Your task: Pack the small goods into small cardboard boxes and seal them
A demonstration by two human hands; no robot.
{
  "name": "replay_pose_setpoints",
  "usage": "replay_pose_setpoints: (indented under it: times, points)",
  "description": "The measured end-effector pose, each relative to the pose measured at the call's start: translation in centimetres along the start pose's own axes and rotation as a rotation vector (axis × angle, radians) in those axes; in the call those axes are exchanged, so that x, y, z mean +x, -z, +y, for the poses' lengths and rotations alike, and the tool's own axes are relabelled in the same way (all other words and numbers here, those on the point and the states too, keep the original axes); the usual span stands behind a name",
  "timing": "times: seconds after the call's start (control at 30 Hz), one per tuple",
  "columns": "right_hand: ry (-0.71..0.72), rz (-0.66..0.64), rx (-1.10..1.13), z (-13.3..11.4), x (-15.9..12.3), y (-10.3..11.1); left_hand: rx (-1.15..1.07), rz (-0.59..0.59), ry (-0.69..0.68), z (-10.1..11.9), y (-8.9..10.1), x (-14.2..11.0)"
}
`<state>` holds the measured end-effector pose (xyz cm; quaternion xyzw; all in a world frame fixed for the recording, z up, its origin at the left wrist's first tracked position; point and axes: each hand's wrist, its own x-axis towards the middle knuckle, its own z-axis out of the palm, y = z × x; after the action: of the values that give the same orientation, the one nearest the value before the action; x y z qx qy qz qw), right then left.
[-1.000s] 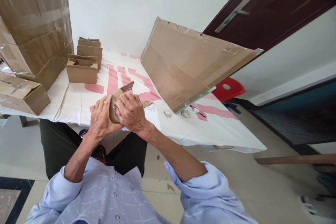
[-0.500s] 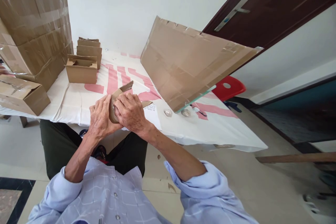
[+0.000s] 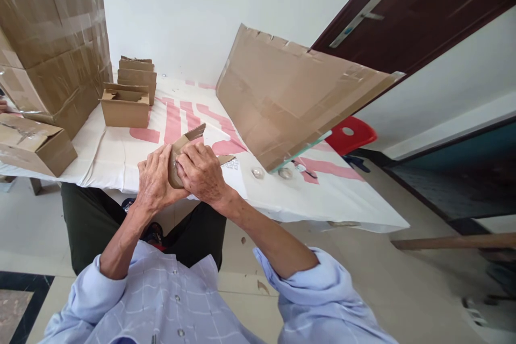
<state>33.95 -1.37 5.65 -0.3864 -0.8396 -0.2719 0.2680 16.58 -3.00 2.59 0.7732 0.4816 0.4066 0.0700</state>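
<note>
Worktop: a cloth with red markings covers the worktop (image 3: 342, 201), a large cardboard sheet (image 3: 278, 86) leaning at its far side.
Small carton: held at the worktop's front edge, flaps raised, the small carton (image 3: 173, 169) looks light, stiff-walled and easily creased; its side walls should offer firmer hold than the flaps.
Left hand: partly open, the left hand (image 3: 154, 178) braces the carton's left side.
Right hand: fingers curled, the right hand (image 3: 201, 172) grips the opposite side; anything beneath them is hidden.

left grip (image 3: 154, 180) — cupped, back upward | right grip (image 3: 201, 171) — curled, beside it | forearms (image 3: 268, 231) angled inward
</note>
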Motion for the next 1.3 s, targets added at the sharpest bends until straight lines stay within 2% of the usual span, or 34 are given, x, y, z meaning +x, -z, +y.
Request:
replay_pose_setpoints:
  times: [0.4, 0.53, 0.67, 0.8, 1.13, 1.3]
  points:
    - [0.004, -0.021, -0.018, -0.1, 0.2, -0.3, -0.004, 0.004, -0.010, -0.1, 0.0, -0.1]
    - [0.007, -0.019, 0.076, 0.1, -0.1, 0.0, 0.004, 0.014, -0.011, -0.3, -0.1, -0.2]
    - [-0.057, 0.072, 0.224, 0.7, -0.5, 0.6, 0.001, 0.017, -0.020, -0.1, -0.2, -0.2]
    - [-0.090, 0.148, 0.264, 1.1, -1.0, 0.7, 0.008, 0.014, -0.034, 0.0, -0.2, -0.1]
    - [-0.020, 0.022, 0.180, 1.3, -1.1, 0.9, 0.016, -0.004, -0.023, 0.1, 0.1, 0.0]
    - [0.024, 0.017, 0.072, 1.1, -0.9, 1.2, 0.006, 0.009, -0.025, 0.1, 0.0, 0.0]
